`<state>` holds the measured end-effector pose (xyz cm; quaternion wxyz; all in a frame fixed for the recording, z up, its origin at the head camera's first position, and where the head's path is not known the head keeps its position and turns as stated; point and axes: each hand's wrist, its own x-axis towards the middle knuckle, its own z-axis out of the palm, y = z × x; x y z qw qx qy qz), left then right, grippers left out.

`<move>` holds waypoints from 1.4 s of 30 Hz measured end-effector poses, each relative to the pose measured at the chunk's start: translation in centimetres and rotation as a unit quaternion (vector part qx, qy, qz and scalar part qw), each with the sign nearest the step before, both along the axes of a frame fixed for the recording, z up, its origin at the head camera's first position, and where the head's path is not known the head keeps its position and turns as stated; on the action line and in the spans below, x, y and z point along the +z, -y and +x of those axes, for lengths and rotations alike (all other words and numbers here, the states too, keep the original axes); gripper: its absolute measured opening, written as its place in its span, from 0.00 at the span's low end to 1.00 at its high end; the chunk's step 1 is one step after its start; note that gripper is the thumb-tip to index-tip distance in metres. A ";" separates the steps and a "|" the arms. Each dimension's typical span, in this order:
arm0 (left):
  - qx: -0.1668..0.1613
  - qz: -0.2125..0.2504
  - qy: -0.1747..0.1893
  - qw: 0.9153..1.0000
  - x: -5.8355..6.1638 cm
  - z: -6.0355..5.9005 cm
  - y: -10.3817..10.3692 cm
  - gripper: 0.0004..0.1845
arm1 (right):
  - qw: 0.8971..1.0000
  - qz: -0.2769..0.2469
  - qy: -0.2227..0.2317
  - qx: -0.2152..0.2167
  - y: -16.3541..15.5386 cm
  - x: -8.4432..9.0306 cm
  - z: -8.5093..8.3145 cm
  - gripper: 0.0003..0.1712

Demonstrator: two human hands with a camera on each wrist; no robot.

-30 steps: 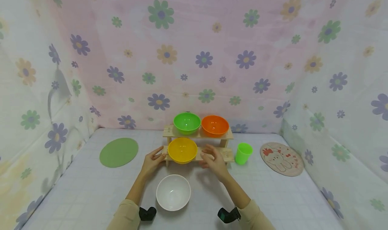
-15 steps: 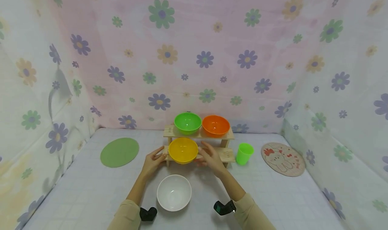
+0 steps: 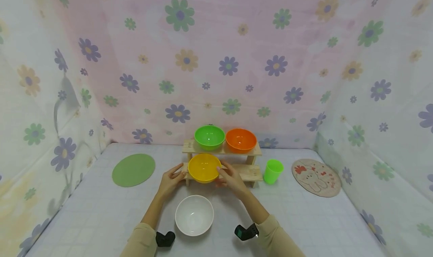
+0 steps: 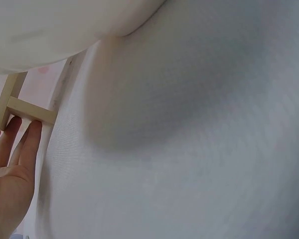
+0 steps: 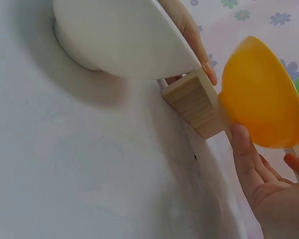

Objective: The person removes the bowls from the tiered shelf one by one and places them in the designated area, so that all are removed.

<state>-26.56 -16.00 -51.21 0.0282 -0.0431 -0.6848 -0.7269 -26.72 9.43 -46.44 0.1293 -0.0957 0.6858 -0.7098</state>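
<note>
Yellow bowl (image 3: 204, 168): sits upright on the lower step of a two-step wooden rack (image 3: 251, 171), at that step's left end, directly beyond the white bowl (image 3: 194, 215). It lies between the two hands, which flank it left and right.

Left hand (image 3: 170, 181): at the bowl's left, fingers straight and relaxed; in the left wrist view the fingertips (image 4: 34, 130) rest against the rack's wooden frame, not curled round anything. No contact with the bowl itself is shown.

Right hand (image 3: 232, 179): at the bowl's right, open, with fingers extended toward the bowl's side. In the right wrist view a fingertip (image 5: 240, 135) lies against or just short of the bowl's lower wall; which, cannot be told. It appears the nearer hand to the bowl.

Upper step: green bowl (image 3: 209, 137) left, orange bowl (image 3: 241, 140) right, just beside each other.

Table (image 3: 304, 219): green cup (image 3: 272, 171) just right of the rack; round rabbit mat (image 3: 316, 177) further right; plain green mat (image 3: 133, 169) well to the left.
</note>
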 end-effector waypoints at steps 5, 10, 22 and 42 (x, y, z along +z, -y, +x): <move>-0.005 0.010 0.007 1.000 -0.1 0.0 -0.1 0.26 | 1.000 -0.012 0.000 0.012 0.4 0.3 0.3 0.33; -0.007 0.017 0.010 1.000 0.0 0.0 -0.1 0.27 | 1.000 -0.020 -0.003 0.016 0.6 0.5 0.3 0.32; -0.004 0.007 0.009 1.000 0.0 -0.1 0.0 0.27 | 1.000 -0.020 -0.003 0.020 -1.2 0.9 1.0 0.33; 0.001 0.034 0.020 0.999 -0.2 -0.1 -0.3 0.27 | 0.998 0.011 0.008 0.069 -7.2 -0.7 4.6 0.34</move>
